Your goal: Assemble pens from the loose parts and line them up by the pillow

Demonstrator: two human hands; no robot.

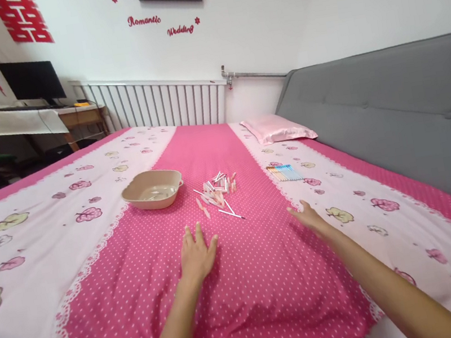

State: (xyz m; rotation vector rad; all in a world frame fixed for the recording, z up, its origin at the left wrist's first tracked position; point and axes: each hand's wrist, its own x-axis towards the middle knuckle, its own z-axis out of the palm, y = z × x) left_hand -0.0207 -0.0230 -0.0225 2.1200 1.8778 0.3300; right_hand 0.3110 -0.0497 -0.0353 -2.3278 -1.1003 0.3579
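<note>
My left hand (197, 253) is open, its fingers spread over the pink dotted bedspread (246, 297), just short of a loose pile. The pile holds thin white sticks (231, 213), some with dark tips, and small pale pinkish-clear pieces (211, 197); I cannot make out exactly what they are. Over to the right, my right hand (309, 217) is also open and holds nothing. Beyond it lies a neat row of slim pens or sticks (285, 173), blue with orange-brown at the left end. A beige plastic basin (154, 203) stands left of the pile.
A pink pillow (277, 128) lies at the far right, against a grey padded headboard (391, 108). Behind the bed runs a white radiator (155, 103) with a pipe (257, 74). At far left, a desk (4, 121) carries a monitor (32, 81).
</note>
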